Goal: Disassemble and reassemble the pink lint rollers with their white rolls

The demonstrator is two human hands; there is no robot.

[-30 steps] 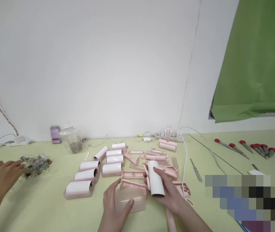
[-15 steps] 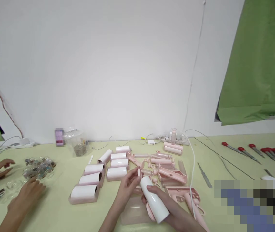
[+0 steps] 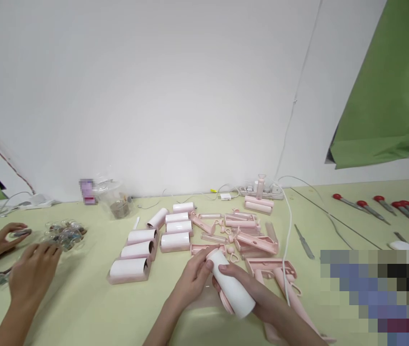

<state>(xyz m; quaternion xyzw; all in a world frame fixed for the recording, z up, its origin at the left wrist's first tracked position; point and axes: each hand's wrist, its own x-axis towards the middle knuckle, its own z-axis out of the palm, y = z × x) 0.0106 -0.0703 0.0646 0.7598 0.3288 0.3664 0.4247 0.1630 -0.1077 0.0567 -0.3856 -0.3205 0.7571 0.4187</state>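
A white roll (image 3: 234, 290), looking like a lint-roller roll with a pink plastic part (image 3: 225, 302) along its underside, is tilted in front of me. My right hand (image 3: 242, 278) wraps around its side, thumb on top. My left hand (image 3: 197, 274) pinches a pale pink end cap (image 3: 212, 253) against the roll's upper end; the fingers partly hide it. Just beyond my hands lie pink handle and casing pieces (image 3: 257, 242) and a pink tray-like casing (image 3: 272, 266). Several white rolls in clear pinkish covers (image 3: 128, 270) lie to the left.
On the left, another person's hands (image 3: 33, 269) handle small clear-wrapped items (image 3: 66, 234). A white cable (image 3: 290, 226) hangs over the pink pieces. To the right lie a grey blade-like tool (image 3: 304, 241) and several red-ended tools (image 3: 373, 211). A power strip (image 3: 276, 193) runs along the wall.
My left hand has brought the pink cap from beside the roll onto its upper end. The clear cover under my hands is now mostly out of sight. The view has tilted slightly.
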